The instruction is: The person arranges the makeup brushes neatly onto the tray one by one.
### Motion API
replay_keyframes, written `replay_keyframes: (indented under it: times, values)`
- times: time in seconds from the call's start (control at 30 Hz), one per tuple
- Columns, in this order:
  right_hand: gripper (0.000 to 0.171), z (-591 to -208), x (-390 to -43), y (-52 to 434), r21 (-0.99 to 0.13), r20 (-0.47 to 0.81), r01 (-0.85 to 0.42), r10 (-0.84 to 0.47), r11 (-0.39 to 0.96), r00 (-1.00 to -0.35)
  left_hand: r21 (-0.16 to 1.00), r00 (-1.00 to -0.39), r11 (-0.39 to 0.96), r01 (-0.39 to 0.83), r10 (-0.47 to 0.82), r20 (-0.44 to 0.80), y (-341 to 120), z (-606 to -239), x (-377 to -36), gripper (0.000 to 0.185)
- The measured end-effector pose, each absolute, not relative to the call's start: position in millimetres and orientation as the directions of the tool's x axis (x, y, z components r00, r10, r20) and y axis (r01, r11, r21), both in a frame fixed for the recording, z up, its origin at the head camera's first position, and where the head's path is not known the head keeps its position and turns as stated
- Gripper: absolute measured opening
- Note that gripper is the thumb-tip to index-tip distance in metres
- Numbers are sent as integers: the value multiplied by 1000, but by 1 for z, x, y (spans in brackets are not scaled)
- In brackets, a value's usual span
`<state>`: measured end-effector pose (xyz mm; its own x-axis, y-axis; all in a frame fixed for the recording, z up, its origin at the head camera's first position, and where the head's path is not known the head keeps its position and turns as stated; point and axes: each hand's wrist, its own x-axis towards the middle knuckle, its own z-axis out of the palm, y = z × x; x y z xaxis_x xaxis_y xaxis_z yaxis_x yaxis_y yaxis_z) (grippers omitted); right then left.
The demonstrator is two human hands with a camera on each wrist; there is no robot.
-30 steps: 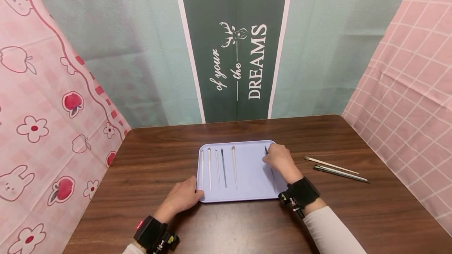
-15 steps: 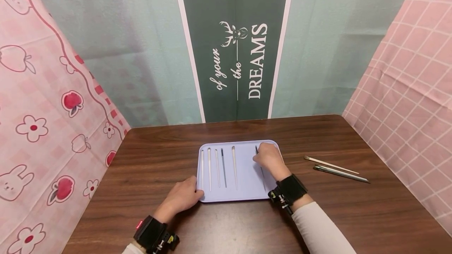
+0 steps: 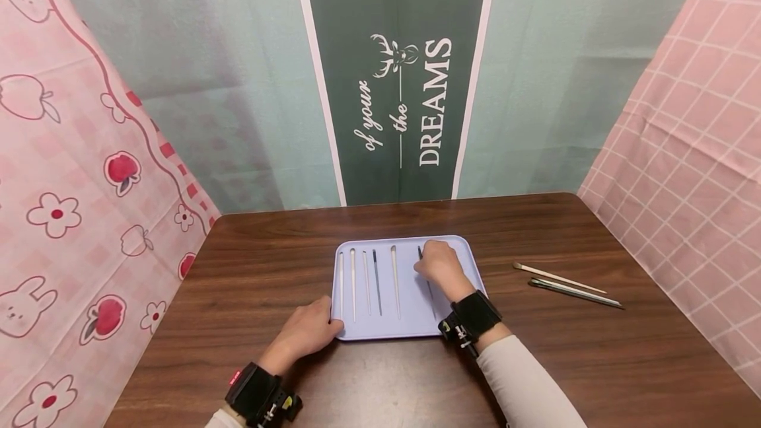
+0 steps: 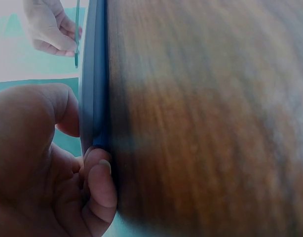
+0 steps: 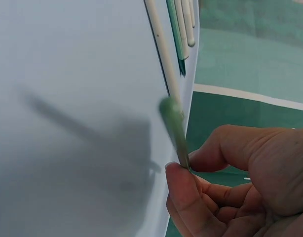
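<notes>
My left hand (image 3: 306, 330) grips the near left corner of a pale lilac tray (image 3: 411, 296), thumb over the rim; in the left wrist view, curled fingertips (image 4: 102, 185) press the rim's outer side. Over the tray's right half, my right hand (image 3: 441, 264) pinches a slim dark green makeup brush (image 3: 431, 292) between thumb and forefinger. The right wrist view has this brush (image 5: 173, 128) raised off the tray, its shadow below. Several brushes lie side by side on the tray's left half, including a pale one (image 3: 395, 283) and a dark one (image 3: 377, 283).
To the right of the tray, a pale brush (image 3: 559, 277) and a small bunch of darker brushes (image 3: 577, 293) lie on the brown wooden table (image 3: 250, 269). Patterned cloths hang behind and at both sides, with a dark green panel (image 3: 392, 183) at the back.
My right hand has moved left across the tray with the dark green brush, closer to the row of brushes. The left hand stays on the tray corner.
</notes>
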<state>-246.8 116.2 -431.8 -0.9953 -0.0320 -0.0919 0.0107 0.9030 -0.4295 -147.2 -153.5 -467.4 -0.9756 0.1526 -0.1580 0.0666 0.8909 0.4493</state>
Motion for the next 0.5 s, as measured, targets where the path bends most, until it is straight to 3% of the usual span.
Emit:
replay_keyframes:
  times: [0.5]
  values:
    - [18,-436,-250,97,-421,-97,-10,-56,907,-994,446,-975,892,82,163,-147,-154,-467,-147,25]
